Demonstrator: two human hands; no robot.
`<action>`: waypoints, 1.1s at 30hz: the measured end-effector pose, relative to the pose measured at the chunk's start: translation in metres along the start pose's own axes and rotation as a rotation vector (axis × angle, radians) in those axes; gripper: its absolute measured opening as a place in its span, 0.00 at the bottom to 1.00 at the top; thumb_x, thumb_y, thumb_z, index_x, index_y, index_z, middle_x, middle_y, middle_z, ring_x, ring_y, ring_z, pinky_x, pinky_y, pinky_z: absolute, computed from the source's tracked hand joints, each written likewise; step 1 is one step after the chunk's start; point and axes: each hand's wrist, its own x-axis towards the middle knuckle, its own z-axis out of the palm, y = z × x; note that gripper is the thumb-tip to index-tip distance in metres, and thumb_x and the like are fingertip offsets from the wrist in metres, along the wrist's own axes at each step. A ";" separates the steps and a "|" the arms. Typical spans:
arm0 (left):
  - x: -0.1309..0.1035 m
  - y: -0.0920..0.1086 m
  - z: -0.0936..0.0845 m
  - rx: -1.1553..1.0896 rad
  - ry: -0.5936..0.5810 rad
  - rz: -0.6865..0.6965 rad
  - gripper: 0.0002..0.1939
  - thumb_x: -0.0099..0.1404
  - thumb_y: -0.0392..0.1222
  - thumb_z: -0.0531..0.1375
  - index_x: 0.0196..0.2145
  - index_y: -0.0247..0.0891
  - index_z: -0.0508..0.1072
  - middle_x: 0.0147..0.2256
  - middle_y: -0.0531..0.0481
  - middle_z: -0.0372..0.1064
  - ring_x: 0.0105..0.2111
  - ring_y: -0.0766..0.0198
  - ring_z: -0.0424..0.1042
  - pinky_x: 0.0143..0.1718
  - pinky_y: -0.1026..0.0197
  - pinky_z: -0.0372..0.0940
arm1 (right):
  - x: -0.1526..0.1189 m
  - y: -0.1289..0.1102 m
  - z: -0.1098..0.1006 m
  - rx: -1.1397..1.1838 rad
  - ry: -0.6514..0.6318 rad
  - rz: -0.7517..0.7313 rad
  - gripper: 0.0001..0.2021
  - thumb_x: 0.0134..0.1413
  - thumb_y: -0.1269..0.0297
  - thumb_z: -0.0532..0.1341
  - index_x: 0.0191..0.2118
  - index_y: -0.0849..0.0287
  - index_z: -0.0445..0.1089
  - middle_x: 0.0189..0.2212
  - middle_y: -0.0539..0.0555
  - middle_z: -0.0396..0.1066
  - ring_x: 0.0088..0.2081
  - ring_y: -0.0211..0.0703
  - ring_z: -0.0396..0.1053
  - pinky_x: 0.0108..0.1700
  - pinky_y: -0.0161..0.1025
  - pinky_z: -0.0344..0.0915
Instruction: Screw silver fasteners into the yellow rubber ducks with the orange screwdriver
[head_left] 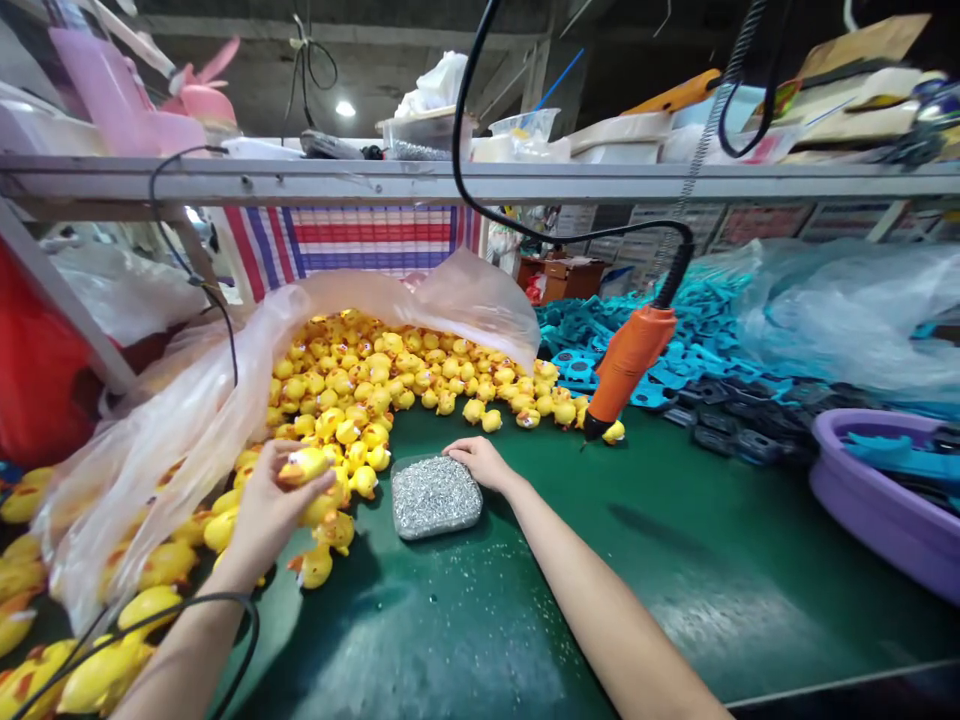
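No texts, labels, brands, numbers or signs can be read here. Any print on the orange hanging power tool (631, 362) or on the packets (862, 105) piled on the shelf at upper right is too small or blurred to make out.

One yellow toy duck (304, 466) with orange details is held in the left hand (271, 503), and a clear, shallow tub (439, 532), filled with small silvery parts (436, 494), is seated flat on the green tabletop (675, 560).
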 end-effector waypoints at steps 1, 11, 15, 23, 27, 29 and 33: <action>-0.012 0.004 0.009 -0.067 -0.084 -0.077 0.29 0.46 0.51 0.70 0.42 0.42 0.62 0.37 0.48 0.75 0.36 0.54 0.77 0.34 0.58 0.71 | 0.001 0.003 -0.003 -0.007 0.025 0.013 0.17 0.61 0.59 0.59 0.52 0.61 0.66 0.50 0.57 0.68 0.47 0.47 0.70 0.47 0.49 0.70; -0.042 -0.006 0.082 -0.875 -0.414 -0.657 0.19 0.57 0.41 0.63 0.45 0.36 0.65 0.31 0.48 0.73 0.31 0.54 0.78 0.32 0.56 0.72 | 0.024 0.006 -0.014 -0.152 0.198 0.051 0.17 0.62 0.59 0.59 0.53 0.60 0.66 0.51 0.58 0.68 0.47 0.46 0.70 0.48 0.49 0.70; -0.045 -0.021 0.086 -1.058 -0.527 -0.814 0.24 0.58 0.32 0.57 0.53 0.33 0.62 0.34 0.43 0.75 0.33 0.51 0.78 0.37 0.49 0.73 | 0.017 -0.008 -0.012 -0.261 0.291 0.036 0.16 0.62 0.59 0.58 0.53 0.59 0.66 0.51 0.58 0.68 0.48 0.46 0.70 0.48 0.49 0.70; -0.042 -0.029 0.084 -1.005 -0.436 -0.737 0.26 0.59 0.32 0.63 0.55 0.34 0.63 0.31 0.45 0.75 0.33 0.54 0.79 0.39 0.54 0.73 | -0.017 -0.057 0.026 -0.490 0.191 -0.085 0.13 0.60 0.61 0.60 0.48 0.60 0.69 0.50 0.57 0.70 0.53 0.48 0.67 0.56 0.53 0.64; -0.042 -0.034 0.084 -1.005 -0.403 -0.633 0.32 0.42 0.44 0.75 0.43 0.36 0.70 0.30 0.49 0.74 0.34 0.54 0.78 0.37 0.58 0.73 | -0.013 -0.059 0.036 -0.559 0.108 -0.047 0.15 0.62 0.59 0.59 0.51 0.60 0.67 0.51 0.58 0.68 0.48 0.47 0.70 0.50 0.51 0.69; -0.041 -0.037 0.084 -0.979 -0.369 -0.575 0.31 0.35 0.48 0.77 0.36 0.36 0.72 0.29 0.51 0.73 0.34 0.55 0.78 0.35 0.59 0.73 | -0.009 -0.056 0.036 -0.562 0.105 -0.036 0.16 0.62 0.59 0.59 0.52 0.60 0.66 0.51 0.58 0.68 0.48 0.46 0.70 0.48 0.50 0.70; -0.039 -0.040 0.085 -0.926 -0.318 -0.548 0.31 0.32 0.54 0.76 0.30 0.34 0.73 0.28 0.51 0.73 0.33 0.58 0.76 0.34 0.60 0.71 | -0.011 -0.048 0.032 -0.525 0.152 -0.012 0.15 0.62 0.59 0.59 0.52 0.60 0.67 0.50 0.58 0.68 0.47 0.46 0.70 0.48 0.49 0.70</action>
